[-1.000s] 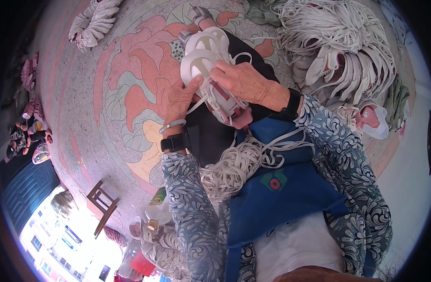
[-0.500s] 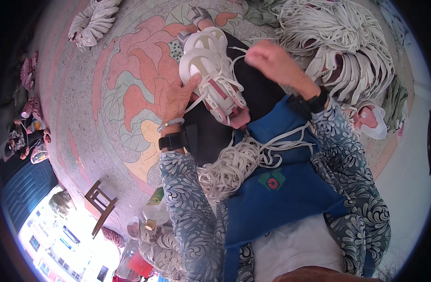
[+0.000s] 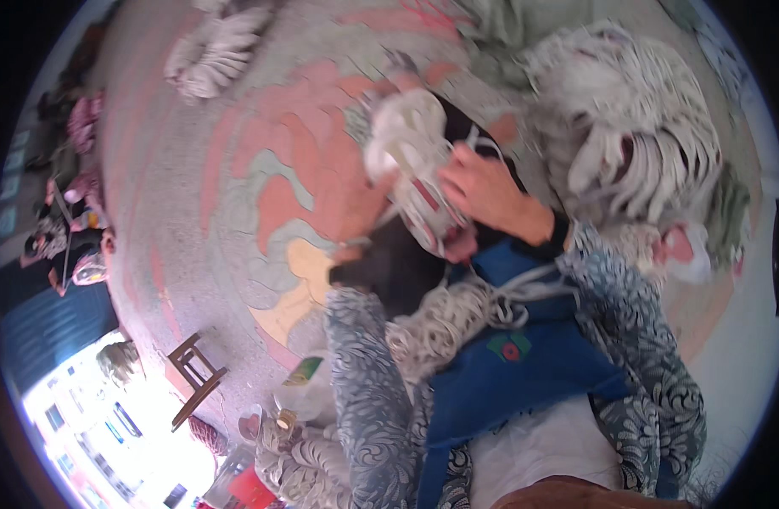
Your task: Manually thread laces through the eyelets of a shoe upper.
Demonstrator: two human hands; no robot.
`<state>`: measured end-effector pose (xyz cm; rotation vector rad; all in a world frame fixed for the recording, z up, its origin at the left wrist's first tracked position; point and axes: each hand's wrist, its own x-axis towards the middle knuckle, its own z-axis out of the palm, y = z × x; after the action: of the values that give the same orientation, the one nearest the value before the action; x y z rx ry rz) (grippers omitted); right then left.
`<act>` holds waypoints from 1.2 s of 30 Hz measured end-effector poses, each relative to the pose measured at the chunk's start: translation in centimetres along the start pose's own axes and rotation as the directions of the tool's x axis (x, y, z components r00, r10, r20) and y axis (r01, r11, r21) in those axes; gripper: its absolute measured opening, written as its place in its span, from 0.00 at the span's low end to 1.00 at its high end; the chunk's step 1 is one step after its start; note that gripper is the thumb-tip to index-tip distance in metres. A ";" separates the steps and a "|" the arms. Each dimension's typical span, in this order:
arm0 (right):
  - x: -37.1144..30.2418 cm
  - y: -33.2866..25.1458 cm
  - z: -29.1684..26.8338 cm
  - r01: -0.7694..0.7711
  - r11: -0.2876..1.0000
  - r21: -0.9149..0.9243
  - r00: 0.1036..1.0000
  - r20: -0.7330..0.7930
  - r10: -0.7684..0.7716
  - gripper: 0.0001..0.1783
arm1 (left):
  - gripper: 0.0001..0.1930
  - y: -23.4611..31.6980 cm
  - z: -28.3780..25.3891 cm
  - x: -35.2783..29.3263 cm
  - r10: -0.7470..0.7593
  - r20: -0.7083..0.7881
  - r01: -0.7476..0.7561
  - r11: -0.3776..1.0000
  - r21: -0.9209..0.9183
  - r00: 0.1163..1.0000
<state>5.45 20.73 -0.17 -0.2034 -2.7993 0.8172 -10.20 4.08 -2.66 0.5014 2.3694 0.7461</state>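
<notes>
White shoe uppers (image 3: 404,127) with beige and dark pink parts lie stacked across my black-clad lap, the nearest with its pink tongue end toward me. My left hand (image 3: 361,197), smeared by motion, grips the left side of the nearest upper, its thumb on the edge. Over the right side of its lacing, my right hand (image 3: 484,188) is closed in a pinch on a white shoelace, part of which shows above the fingers. A tangled bundle of white shoelaces (image 3: 440,329) rests on my blue apron (image 3: 525,365), with loose strands running right.
To the right lies a big heap of white shoe uppers and laces (image 3: 627,110). Another row of uppers (image 3: 218,53) sits at the far left. A small wooden stool (image 3: 196,377), a plastic bottle (image 3: 309,392) and more uppers (image 3: 300,454) stand at the lower left. People sit along the left edge.
My right hand has come down and in from above right to the lacing. My left hand has shifted along the upper's left side. The whole view has swung a little.
</notes>
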 end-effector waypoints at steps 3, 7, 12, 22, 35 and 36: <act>-0.4 -0.3 2.1 0.070 0.994 -0.087 0.994 0.085 -0.063 0.12 | 0.26 -3.6 0.3 1.4 0.626 -0.412 -0.445 0.771 0.455 0.662; 0.4 -2.1 1.9 0.028 0.998 0.057 1.000 0.009 -0.029 0.10 | 0.22 -5.9 2.9 0.6 0.307 -0.045 -0.301 0.879 -0.370 0.951; -0.2 1.9 1.5 0.006 0.994 0.111 0.995 0.094 -0.016 0.10 | 0.32 1.9 0.8 -2.5 0.089 0.138 -0.045 0.954 -0.295 0.986; -1.4 -1.9 -7.9 -0.052 0.725 0.686 0.872 0.385 -0.302 0.12 | 0.33 0.9 1.9 -0.5 0.105 0.018 -0.094 0.944 -0.316 0.994; -11.5 -2.2 -18.4 0.312 0.671 0.672 0.803 0.191 -0.565 0.11 | 0.30 1.7 1.9 -1.5 0.208 -0.062 -0.193 0.964 0.184 0.976; -10.8 -3.1 -17.8 0.268 0.786 0.558 0.827 0.286 -0.485 0.09 | 0.27 -1.3 0.8 -0.8 0.274 -0.159 -0.250 0.955 0.156 0.948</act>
<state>20.05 25.23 14.33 0.6953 -2.6940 1.5718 -9.25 3.01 -3.64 0.8541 2.5628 0.7793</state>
